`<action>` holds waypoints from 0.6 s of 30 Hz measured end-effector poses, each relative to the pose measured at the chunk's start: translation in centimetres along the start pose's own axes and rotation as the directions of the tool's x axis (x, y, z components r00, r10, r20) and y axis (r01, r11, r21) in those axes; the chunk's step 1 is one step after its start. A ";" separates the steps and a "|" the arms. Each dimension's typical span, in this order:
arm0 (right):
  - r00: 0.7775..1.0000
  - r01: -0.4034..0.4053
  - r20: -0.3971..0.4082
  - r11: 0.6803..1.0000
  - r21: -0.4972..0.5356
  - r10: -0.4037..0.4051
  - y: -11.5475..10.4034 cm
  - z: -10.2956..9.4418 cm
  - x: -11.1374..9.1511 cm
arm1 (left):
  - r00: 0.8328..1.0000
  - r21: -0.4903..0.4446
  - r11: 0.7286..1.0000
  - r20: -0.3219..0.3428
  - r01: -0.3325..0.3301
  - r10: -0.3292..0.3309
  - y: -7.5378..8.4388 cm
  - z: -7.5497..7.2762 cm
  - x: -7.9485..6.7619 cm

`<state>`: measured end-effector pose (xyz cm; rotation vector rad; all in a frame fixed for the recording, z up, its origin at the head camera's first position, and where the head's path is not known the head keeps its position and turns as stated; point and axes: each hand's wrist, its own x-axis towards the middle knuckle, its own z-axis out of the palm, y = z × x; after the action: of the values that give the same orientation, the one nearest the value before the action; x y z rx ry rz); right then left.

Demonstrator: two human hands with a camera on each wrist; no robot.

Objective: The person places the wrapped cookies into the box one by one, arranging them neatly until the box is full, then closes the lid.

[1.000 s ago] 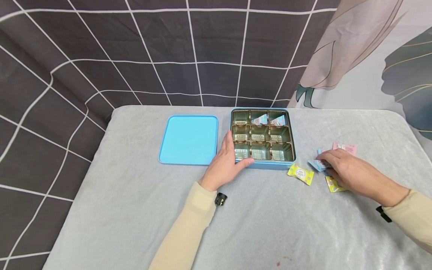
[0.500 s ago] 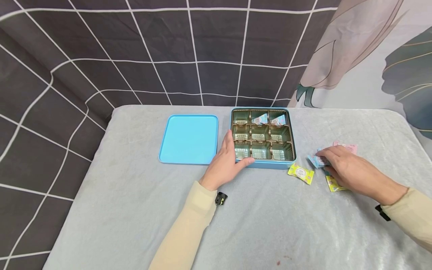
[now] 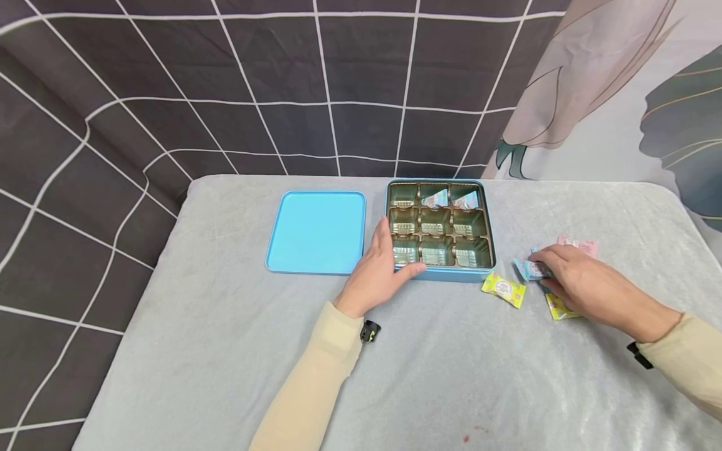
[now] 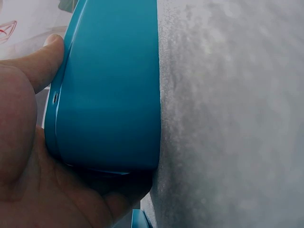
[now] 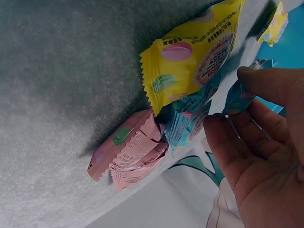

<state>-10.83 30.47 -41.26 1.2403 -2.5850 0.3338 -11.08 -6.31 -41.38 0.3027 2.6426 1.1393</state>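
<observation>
My left hand (image 3: 372, 275) rests against the near left corner of a blue tin (image 3: 451, 274), fingers straight along its side and thumb on the front rim. Inside the tin, a gold tray (image 3: 434, 222) has rows of compartments; two far ones hold blue wrapped candies (image 3: 465, 201). To the right, my right hand (image 3: 592, 285) pinches a blue wrapped candy (image 5: 240, 97) between thumb and fingers, low over the cloth. Near that hand lie a yellow candy (image 5: 190, 59), another blue candy (image 5: 187, 118) and pink candies (image 5: 130, 147). Another yellow candy (image 3: 504, 289) lies by the tin's near right corner.
A flat blue lid (image 3: 317, 233) lies left of the tin. Grey cloth (image 3: 225, 351) covers the table. A dark curtain with white grid lines (image 3: 271, 69) hangs behind, and a patterned curtain (image 3: 598, 75) hangs at the right.
My right hand shifts very slightly, and the blue candy at its fingertips tilts a little. My left hand, the tin and the lid stay in place.
</observation>
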 end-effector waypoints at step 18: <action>0.996 -0.092 0.000 0.996 -0.018 0.092 -0.4 -0.1 0.2 | 1.000 0.004 1.000 -0.011 -0.007 0.007 -0.3 0.2 0.2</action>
<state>-10.62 30.11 -41.04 1.1181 -2.6457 0.3273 -11.19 -6.31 -41.76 0.3077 2.6559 1.1416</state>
